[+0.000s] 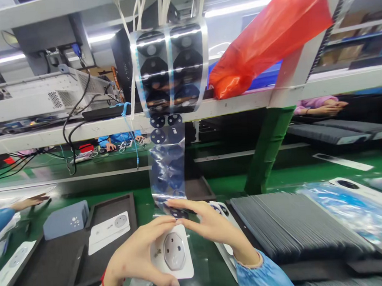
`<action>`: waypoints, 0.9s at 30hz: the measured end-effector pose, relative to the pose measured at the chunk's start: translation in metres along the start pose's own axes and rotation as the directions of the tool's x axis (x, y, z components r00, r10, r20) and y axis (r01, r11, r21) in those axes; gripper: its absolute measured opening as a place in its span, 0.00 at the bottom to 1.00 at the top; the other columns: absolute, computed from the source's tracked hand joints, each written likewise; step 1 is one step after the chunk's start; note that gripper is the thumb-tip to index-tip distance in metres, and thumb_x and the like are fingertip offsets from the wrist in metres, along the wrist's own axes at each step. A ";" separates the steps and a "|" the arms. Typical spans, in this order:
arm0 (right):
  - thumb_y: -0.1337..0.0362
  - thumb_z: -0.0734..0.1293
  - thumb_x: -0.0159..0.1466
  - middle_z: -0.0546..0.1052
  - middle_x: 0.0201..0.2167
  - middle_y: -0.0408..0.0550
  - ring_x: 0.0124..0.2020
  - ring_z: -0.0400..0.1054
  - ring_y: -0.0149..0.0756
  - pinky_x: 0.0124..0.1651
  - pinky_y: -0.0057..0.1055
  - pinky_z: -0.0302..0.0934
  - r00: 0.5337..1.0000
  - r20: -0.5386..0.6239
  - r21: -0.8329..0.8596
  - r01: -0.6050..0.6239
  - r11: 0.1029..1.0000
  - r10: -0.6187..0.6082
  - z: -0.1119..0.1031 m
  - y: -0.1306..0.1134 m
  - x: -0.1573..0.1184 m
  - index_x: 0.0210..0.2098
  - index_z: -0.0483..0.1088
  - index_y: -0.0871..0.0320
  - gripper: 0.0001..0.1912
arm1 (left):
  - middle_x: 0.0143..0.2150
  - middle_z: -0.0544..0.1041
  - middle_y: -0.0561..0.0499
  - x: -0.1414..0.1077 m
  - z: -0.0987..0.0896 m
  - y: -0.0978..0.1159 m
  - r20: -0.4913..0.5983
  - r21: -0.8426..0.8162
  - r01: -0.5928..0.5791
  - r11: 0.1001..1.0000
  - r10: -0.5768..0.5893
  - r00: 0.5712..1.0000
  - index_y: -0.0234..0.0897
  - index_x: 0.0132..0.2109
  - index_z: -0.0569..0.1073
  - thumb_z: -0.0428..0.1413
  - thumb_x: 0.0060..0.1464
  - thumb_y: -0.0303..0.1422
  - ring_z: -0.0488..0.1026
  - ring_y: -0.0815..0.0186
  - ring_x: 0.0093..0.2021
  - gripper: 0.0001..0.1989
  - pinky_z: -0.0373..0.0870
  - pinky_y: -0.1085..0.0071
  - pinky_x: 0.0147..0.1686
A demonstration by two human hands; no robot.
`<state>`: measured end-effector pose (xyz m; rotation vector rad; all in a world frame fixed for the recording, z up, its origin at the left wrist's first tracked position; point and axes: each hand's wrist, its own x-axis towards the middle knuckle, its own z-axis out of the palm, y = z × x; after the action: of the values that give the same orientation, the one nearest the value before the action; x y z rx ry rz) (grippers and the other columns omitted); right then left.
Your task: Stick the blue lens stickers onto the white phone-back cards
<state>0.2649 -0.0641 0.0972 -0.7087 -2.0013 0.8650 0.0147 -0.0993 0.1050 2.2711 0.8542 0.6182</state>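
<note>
A white socket panel (188, 256) with an octagonal, round-holed outlet face lies low in the middle of the head view. My left hand (136, 255) curves around it from the left, fingers along the top edge and thumb by the bottom edge. Beyond the panel, my right hand (209, 220) has its fingers spread. Its forefinger touches the lower end of a clear film strip (168, 162) bearing dark round stickers, and its thumb is near the panel's top edge. The strip hangs from a film roll (171, 70) on the shelf frame.
A black tray (43, 275) at left holds a white panel (108, 231) and grey plates (67, 219). Thin grey sheets (298, 227) stand packed at right. A green-wrapped post (270, 150) rises behind, with a red bag (268, 37) above. A co-worker's hand (31, 202) reaches in at far left.
</note>
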 end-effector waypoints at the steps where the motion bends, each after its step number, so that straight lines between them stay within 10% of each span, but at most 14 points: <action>1: 0.62 0.71 0.66 0.78 0.59 0.47 0.60 0.72 0.48 0.65 0.46 0.65 1.000 0.000 0.002 0.024 1.000 -0.024 0.001 -0.003 -0.001 0.61 0.73 0.49 0.23 | 0.68 0.68 0.38 0.000 -0.001 0.001 -0.002 0.002 -0.021 1.000 0.021 1.000 0.42 0.67 0.68 0.74 0.35 0.41 0.66 0.42 0.67 0.50 0.64 0.51 0.66; 8: 0.61 0.69 0.68 0.86 0.38 0.45 0.41 0.82 0.45 0.46 0.37 0.75 0.964 -0.267 0.045 0.015 0.999 -0.002 0.006 -0.012 -0.001 0.39 0.83 0.50 0.08 | 0.69 0.67 0.38 -0.001 -0.005 0.013 0.021 -0.017 -0.051 0.999 0.051 0.998 0.43 0.67 0.67 0.74 0.38 0.40 0.65 0.43 0.68 0.49 0.63 0.52 0.67; 14: 0.59 0.71 0.67 0.85 0.37 0.47 0.38 0.81 0.42 0.42 0.36 0.75 0.629 -0.776 0.069 0.019 0.997 0.042 0.007 -0.006 -0.003 0.38 0.80 0.53 0.06 | 0.75 0.55 0.36 -0.016 -0.018 0.024 -0.315 0.092 0.253 0.963 -0.213 0.925 0.41 0.63 0.70 0.68 0.47 0.38 0.70 0.42 0.63 0.36 0.69 0.50 0.61; 19: 0.71 0.73 0.64 0.82 0.43 0.49 0.44 0.78 0.42 0.48 0.40 0.73 0.524 -0.727 -0.449 0.127 0.884 -0.444 0.021 -0.021 -0.008 0.42 0.76 0.53 0.09 | 0.73 0.60 0.35 -0.034 -0.006 0.039 -0.239 -0.424 -0.119 0.898 0.016 0.971 0.45 0.65 0.69 0.59 0.47 0.64 0.79 0.55 0.36 0.44 0.78 0.54 0.42; 23: 0.74 0.72 0.63 0.79 0.47 0.53 0.47 0.75 0.45 0.49 0.43 0.73 0.580 -0.506 -0.679 0.189 0.709 -0.639 0.040 -0.036 -0.010 0.48 0.73 0.54 0.15 | 0.66 0.69 0.36 -0.029 0.012 0.047 -0.245 -0.668 -0.157 0.728 -0.016 0.969 0.43 0.59 0.74 0.58 0.44 0.68 0.77 0.59 0.32 0.44 0.75 0.61 0.34; 27: 0.69 0.71 0.63 0.68 0.62 0.61 0.63 0.64 0.54 0.61 0.53 0.64 0.752 -0.438 -0.599 0.165 0.783 -0.493 0.045 -0.044 -0.015 0.61 0.64 0.56 0.28 | 0.40 0.79 0.42 -0.022 0.009 0.034 -0.126 -0.743 -0.152 0.652 0.087 0.988 0.38 0.60 0.71 0.61 0.43 0.65 0.75 0.56 0.33 0.46 0.74 0.62 0.36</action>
<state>0.2274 -0.1161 0.1058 -0.7473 -1.7053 -0.1619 0.0195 -0.1389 0.1180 1.5344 0.3533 0.9250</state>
